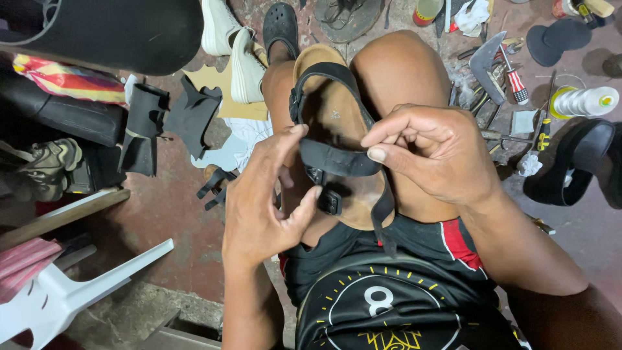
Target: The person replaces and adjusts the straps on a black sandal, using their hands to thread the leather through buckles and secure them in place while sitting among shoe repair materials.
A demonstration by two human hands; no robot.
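A tan sandal (337, 116) with black straps lies sole-down between my bare knees. My left hand (265, 201) holds the near strap: the thumb presses by the black buckle (329, 201) and the fingers curl over the strap's left end. My right hand (431, 152) pinches the same black strap (340, 159) from the right, forefinger on top. Both hands are closed on the strap across the sandal's heel half.
The red floor is littered with black leather scraps (168, 120), white shoes (236, 52), a dark clog (280, 26), tools with a red-handled screwdriver (515, 81), a thread cone (586, 102), a black shoe (573, 162). A white plastic chair (71, 291) stands at lower left.
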